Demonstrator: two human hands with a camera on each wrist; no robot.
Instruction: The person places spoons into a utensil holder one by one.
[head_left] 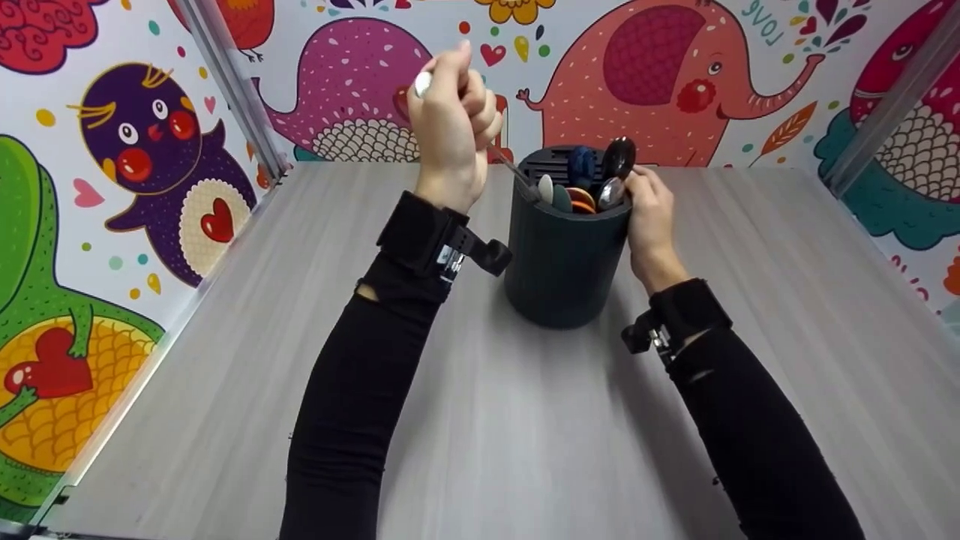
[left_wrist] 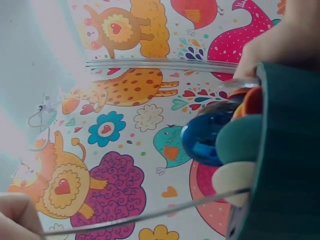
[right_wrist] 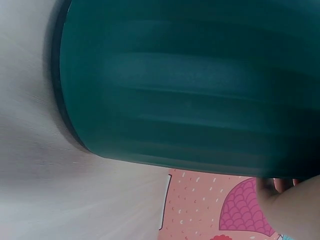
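Observation:
A dark green ribbed utensil holder (head_left: 566,259) stands upright on the table. My left hand (head_left: 455,124), raised left of it, grips a utensil (left_wrist: 140,219) with a thin metal shaft; a whitish end (head_left: 423,84) shows above the fist. The shaft slants down to the holder's rim, its far end hidden inside. With my right hand (head_left: 652,221) I hold the holder's upper right side; some of its fingers are hidden behind it. Several rounded utensil ends stick out of the holder, among them a cream one (left_wrist: 234,182), a green one (left_wrist: 242,139) and a shiny blue one (left_wrist: 202,141).
The holder has a slotted top (head_left: 541,159) at its back. A grey wood-grain table (head_left: 487,420) lies beneath. Printed panels (head_left: 622,67) with cartoon animals wall the back and sides, with metal posts (head_left: 236,82) at the corners.

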